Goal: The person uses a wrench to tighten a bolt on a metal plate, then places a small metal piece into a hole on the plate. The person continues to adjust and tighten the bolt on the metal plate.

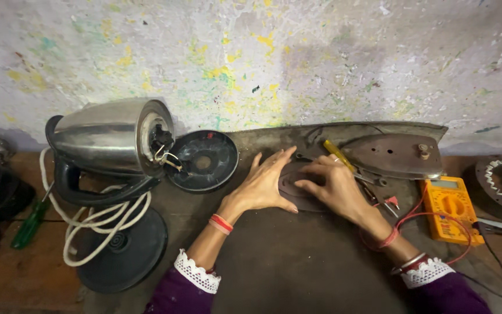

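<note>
Two bare hands are laid on a dark oval plate (297, 186) that rests on a dark mat (297, 261) spread over the table (24, 279). The left hand (265, 183) is spread flat, fingers extended, pressed on the plate's left edge without closing round it. The right hand (335, 186) is bent over the plate's right part, its fingertips (302, 185) touching the surface; whether anything is pinched there cannot be told. A yellow-handled screwdriver (338, 156) lies just behind the right hand, beside an iron soleplate (393, 156) set against the wall. Right of the wrist, a yellow multimeter (449, 209) is seen with red and black leads (413, 218) trailing over the mat. To the left, a steel kettle (108, 139) is lying on its side, loose wires showing at its open base, with a round black base cover (203, 161) just beside it. A white cord (97, 224) is looped over a black round kettle stand (123, 250). A green-handled screwdriver (30, 224) is lying at the far left.
</note>
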